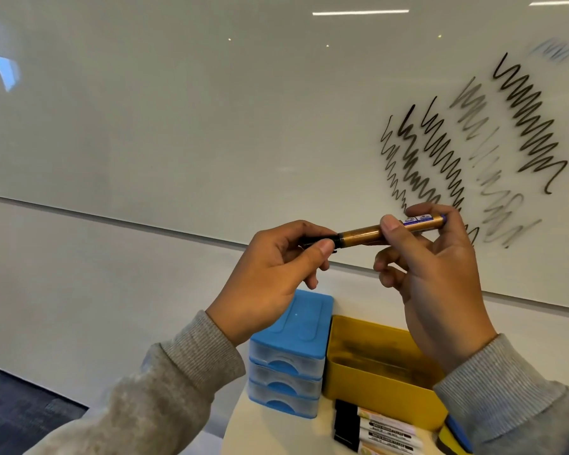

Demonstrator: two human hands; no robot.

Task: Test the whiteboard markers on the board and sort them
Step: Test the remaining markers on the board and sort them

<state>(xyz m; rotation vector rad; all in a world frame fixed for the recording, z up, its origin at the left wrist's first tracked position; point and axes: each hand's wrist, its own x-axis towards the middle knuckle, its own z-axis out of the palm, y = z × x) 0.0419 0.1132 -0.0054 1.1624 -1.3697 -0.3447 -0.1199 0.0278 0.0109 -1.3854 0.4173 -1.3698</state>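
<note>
A whiteboard marker [375,232] with a bronze-coloured barrel is held level in front of the board, between both hands, just above the board's lower edge. Its black cap [319,242] points left and sits on the barrel end, with a thin seam showing where the two meet; whether it is fully pressed home cannot be told. The left hand [276,274] has its grip closed around the cap, thumb on the near side and fingers curled over the top. The right hand [437,274] pinches the barrel, thumb pressing the front and fingers wrapped behind, near a white and blue label at the marker's right end. Both wrists wear grey knit sleeves [191,356].

Behind the hands the whiteboard [178,110] carries several zigzag scribbles [440,152] at the right, some solid black, some faint and grey.

Below the hands, on a pale tabletop [276,431], stands a small blue drawer unit [293,356] with three clear-fronted drawers. Just right of it, touching or nearly so, is an open yellow box [375,382]; its contents are too blurred to tell. In front of the box lies a row of markers [381,431] with black caps and pale labelled barrels, side by side. At the lower right a blue and yellow object [457,435] is partly hidden by the right sleeve
</note>
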